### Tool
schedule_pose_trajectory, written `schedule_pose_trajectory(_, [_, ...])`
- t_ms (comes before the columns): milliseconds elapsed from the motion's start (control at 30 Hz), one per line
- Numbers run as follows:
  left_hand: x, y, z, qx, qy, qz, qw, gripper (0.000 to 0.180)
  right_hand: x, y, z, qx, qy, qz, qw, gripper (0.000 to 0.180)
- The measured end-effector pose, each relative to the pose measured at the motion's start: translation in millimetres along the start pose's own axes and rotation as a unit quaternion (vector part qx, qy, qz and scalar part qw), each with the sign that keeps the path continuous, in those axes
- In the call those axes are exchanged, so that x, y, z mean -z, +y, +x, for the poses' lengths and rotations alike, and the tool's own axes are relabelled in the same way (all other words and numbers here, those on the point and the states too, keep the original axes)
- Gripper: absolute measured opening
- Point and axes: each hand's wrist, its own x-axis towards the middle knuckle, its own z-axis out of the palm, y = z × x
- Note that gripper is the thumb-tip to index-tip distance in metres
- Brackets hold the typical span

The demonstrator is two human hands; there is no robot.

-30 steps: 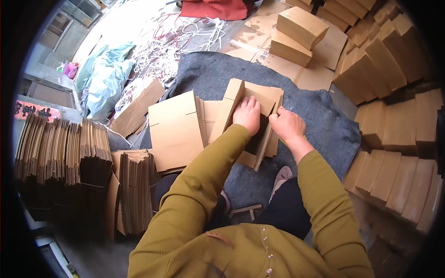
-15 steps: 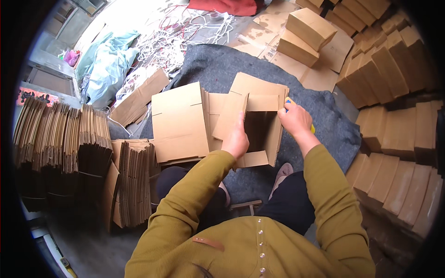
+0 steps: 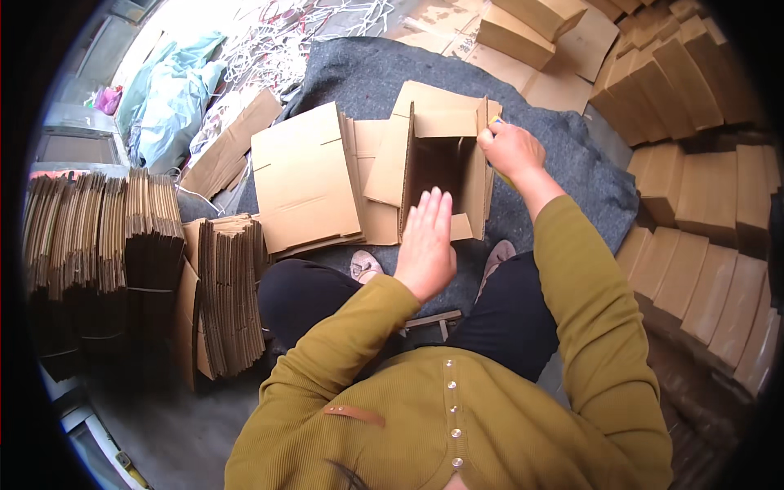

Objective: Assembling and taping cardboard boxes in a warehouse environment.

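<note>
An opened brown cardboard box (image 3: 437, 155) stands on a grey felt mat (image 3: 563, 163) in front of me, its flaps spread. My right hand (image 3: 510, 149) grips the box's right wall near the top. My left hand (image 3: 426, 245) hovers flat, fingers together and extended, just in front of the box's near edge, holding nothing. A flattened cardboard box (image 3: 302, 180) lies to the left of the standing box.
Bundles of flat cardboard (image 3: 98, 245) stand at my left, with a smaller bundle (image 3: 233, 294) beside my knee. Finished closed boxes (image 3: 702, 237) are stacked along the right and at the far side (image 3: 523, 28). Blue plastic sheeting (image 3: 163, 98) and white strapping scraps lie far left.
My left hand has pulled out of the box and drawn back toward me. My right hand shifted to the box's right wall. The box now stands more open and upright.
</note>
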Motion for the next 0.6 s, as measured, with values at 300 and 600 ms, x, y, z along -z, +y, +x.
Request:
schedule_pose_trajectory(300, [-61.7, -7.9, -28.3, 0.048, 0.019, 0.037, 0.998, 0.061, -11.0, 10.5, 0.2, 0.013, 0.027, -0.003, 1.0, 0.034])
schedule_pose_trajectory(600, [-61.2, -58.4, 69.5, 0.219, -0.304, 0.099, 0.922, 0.057, -18.2, 9.7, 1.2, 0.02, -0.005, -0.002, 1.0, 0.043])
